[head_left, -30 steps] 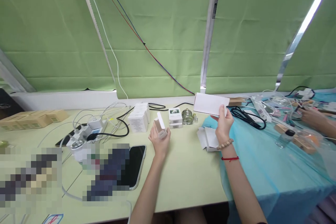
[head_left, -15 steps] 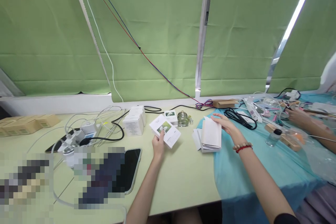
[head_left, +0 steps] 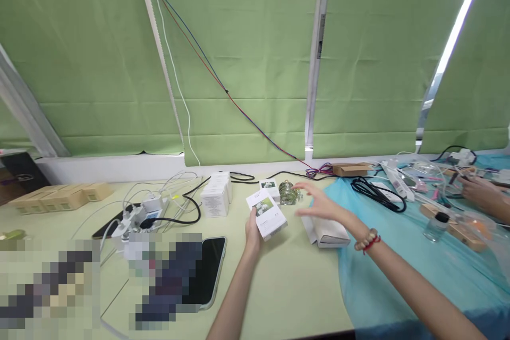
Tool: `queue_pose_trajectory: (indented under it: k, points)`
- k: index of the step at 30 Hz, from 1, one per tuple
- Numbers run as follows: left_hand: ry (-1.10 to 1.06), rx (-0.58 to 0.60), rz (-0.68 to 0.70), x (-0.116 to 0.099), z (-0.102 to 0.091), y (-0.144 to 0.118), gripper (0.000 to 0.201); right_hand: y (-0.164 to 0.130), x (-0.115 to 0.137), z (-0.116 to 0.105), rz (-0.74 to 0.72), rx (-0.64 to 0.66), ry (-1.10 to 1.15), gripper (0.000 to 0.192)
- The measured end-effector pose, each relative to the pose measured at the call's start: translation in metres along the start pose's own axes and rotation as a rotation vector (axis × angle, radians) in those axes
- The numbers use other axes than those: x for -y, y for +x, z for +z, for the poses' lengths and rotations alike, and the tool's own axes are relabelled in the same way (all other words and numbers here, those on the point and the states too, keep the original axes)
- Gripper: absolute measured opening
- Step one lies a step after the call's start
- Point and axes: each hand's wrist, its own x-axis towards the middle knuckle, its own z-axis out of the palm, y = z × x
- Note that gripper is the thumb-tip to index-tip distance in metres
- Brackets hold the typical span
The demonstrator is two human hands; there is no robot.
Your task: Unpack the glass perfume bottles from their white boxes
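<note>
My left hand [head_left: 253, 229] grips a white box [head_left: 268, 213] with a flower picture on its front, held tilted above the table. To its right my right hand [head_left: 319, 203] is in the air, fingers spread and curved, holding nothing. Just below that hand lies a stack of white folded cartons [head_left: 330, 232], partly hidden by it. Behind the held box stand a smaller white box [head_left: 269, 189] with a similar picture and a green glass jar [head_left: 287, 193], close to my right fingertips.
White boxes [head_left: 215, 199] stand grouped behind on the left, near a power strip with tangled cables [head_left: 135, 218]. A phone [head_left: 209, 271] lies at front left. Blue cloth [head_left: 382, 260] covers the right side, bearing a black cable coil [head_left: 378, 195] and a bottle [head_left: 436, 227]. Another person's hand [head_left: 484, 194] is at far right.
My right hand has let go of the carton stack and moved left toward the held box. The box in my left hand has turned more upright. The view has shifted left and up.
</note>
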Motion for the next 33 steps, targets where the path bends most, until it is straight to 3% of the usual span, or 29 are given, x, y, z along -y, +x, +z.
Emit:
queue_pose_trajectory:
  k: [2,3,6,8,14,19,25,33]
  points:
    - [0.049,-0.016,0.013,0.002,-0.002,0.000,0.041,-0.005,0.028,0.024,-0.237,0.163,-0.130,0.084]
    - [0.059,-0.011,0.018,0.002,-0.002,-0.001,0.042,-0.007,0.039,0.036,-0.317,0.197,-0.230,0.083]
    - [-0.003,0.072,0.042,0.002,-0.003,-0.001,0.050,-0.003,0.053,0.064,-0.520,0.151,-0.438,0.051]
    - [-0.019,0.096,0.077,0.002,-0.005,0.000,0.058,0.008,0.052,0.071,-0.555,0.073,-0.469,0.047]
    - [0.155,-0.004,0.147,0.002,-0.011,0.006,0.065,0.062,0.024,0.065,-0.369,-0.118,-0.487,0.051]
    - [0.216,0.018,0.140,0.003,-0.009,0.004,0.061,0.092,-0.004,0.085,-0.226,-0.107,-0.445,0.052]
    - [0.224,-0.021,0.167,0.005,-0.007,0.006,0.059,0.097,-0.018,0.108,-0.150,-0.016,-0.389,0.059]
    - [0.252,-0.049,0.236,0.008,-0.002,0.004,0.056,0.088,-0.014,0.105,-0.112,0.043,-0.419,0.056]
